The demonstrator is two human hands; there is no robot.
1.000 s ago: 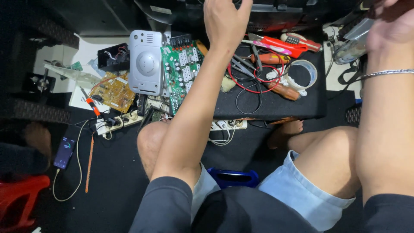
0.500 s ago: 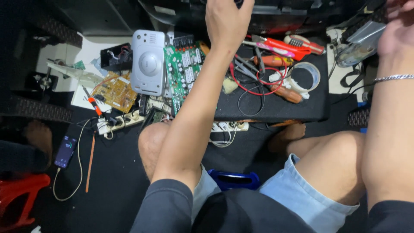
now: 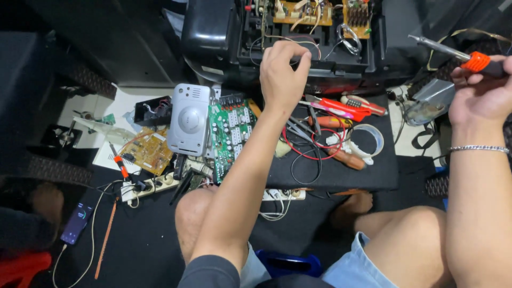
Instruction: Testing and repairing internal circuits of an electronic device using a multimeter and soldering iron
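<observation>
Fingers of left hand point(image 3: 282, 72) grip black casing point(image 3: 213, 37); right hand point(image 3: 477, 98) clasps soldering iron point(image 3: 453, 53)

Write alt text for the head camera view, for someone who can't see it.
Seen from above, a seated person's left hand rests on an opened black device with bare circuit boards, while the right hand holds an orange-handled soldering iron. Below lie a green board, a grey speaker and red-handled tools.
</observation>
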